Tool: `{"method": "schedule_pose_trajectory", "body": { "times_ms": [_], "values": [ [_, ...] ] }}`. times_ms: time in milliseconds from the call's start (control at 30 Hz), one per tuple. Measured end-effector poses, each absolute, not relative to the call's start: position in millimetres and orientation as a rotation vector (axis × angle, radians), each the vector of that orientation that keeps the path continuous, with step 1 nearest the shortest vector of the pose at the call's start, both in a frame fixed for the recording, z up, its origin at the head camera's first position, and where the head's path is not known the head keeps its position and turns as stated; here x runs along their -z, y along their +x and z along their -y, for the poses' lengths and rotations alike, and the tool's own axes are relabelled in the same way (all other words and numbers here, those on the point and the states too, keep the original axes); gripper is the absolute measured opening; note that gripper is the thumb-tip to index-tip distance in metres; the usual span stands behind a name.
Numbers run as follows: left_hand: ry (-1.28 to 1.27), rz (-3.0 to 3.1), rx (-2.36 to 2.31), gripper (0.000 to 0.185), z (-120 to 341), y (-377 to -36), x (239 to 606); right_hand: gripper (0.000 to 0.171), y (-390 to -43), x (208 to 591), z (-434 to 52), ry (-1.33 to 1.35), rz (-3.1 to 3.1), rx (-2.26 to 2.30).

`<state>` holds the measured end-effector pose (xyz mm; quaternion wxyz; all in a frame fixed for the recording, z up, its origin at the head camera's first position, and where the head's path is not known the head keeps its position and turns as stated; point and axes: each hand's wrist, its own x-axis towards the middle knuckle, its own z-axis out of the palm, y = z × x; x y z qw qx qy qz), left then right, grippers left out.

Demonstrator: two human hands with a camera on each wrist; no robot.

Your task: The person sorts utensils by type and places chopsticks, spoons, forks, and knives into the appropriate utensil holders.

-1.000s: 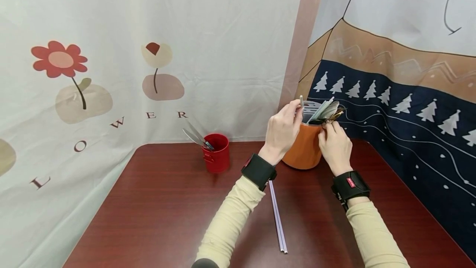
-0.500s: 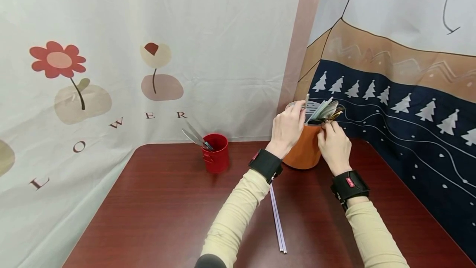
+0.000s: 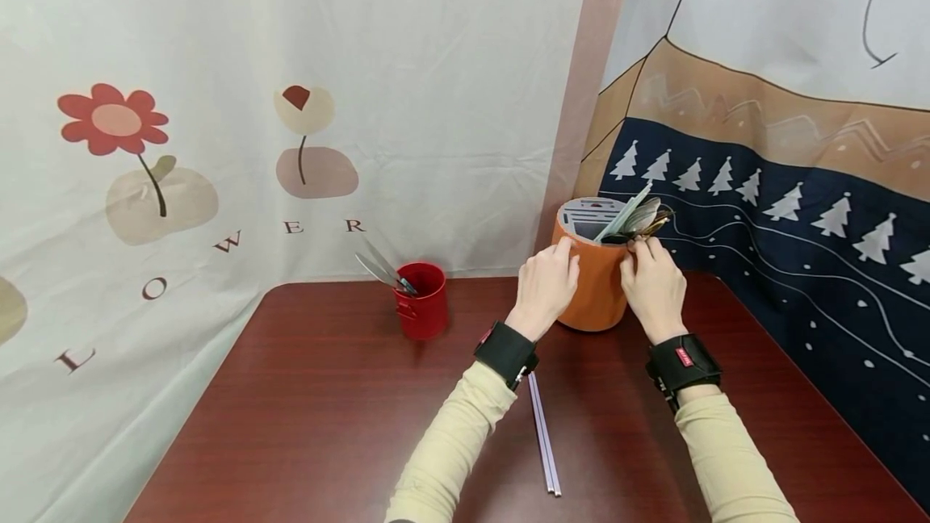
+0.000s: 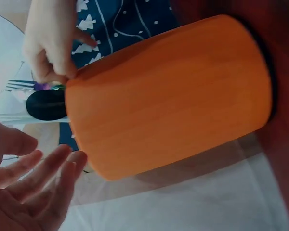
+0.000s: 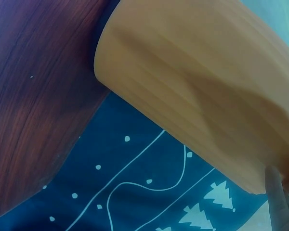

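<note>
An orange cylindrical utensil holder [image 3: 592, 293] stands at the back right of the table, with a slotted grey insert [image 3: 588, 208] in its top. Pale green handles [image 3: 626, 212] and several spoons [image 3: 643, 218] stick out of its right part. In the left wrist view a fork [image 4: 20, 85] and a dark spoon [image 4: 45, 105] show above the rim. My left hand [image 3: 545, 289] is at the rim's front left, fingers loosely bent and nothing in them. My right hand [image 3: 655, 289] grips the holder's rim at the right, its thumb towards the outer wall.
A red cup [image 3: 423, 305] holding a couple of metal utensils [image 3: 383, 265] stands left of the holder. Two thin lilac sticks [image 3: 545, 438] lie side by side on the brown table [image 3: 327, 426]. Printed cloths hang behind the table and along its right side.
My left hand, earlier above the holder with a thin pale stick-like thing upright in its fingers, first moved right, then came down to the front left rim without it. The right hand stays put.
</note>
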<state>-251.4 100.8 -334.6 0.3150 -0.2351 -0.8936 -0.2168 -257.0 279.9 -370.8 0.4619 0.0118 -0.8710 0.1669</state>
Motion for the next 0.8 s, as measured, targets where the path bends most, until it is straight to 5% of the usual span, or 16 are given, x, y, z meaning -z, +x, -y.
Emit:
{"method": "schedule_pose_trajectory", "body": {
  "times_ms": [800],
  "values": [
    [-0.497,2.752,0.667,0.005,-55.3,-217.9,434.7,0.02,-257.1,371.3,-278.8,0.017,2.164,-0.422]
  ]
}}
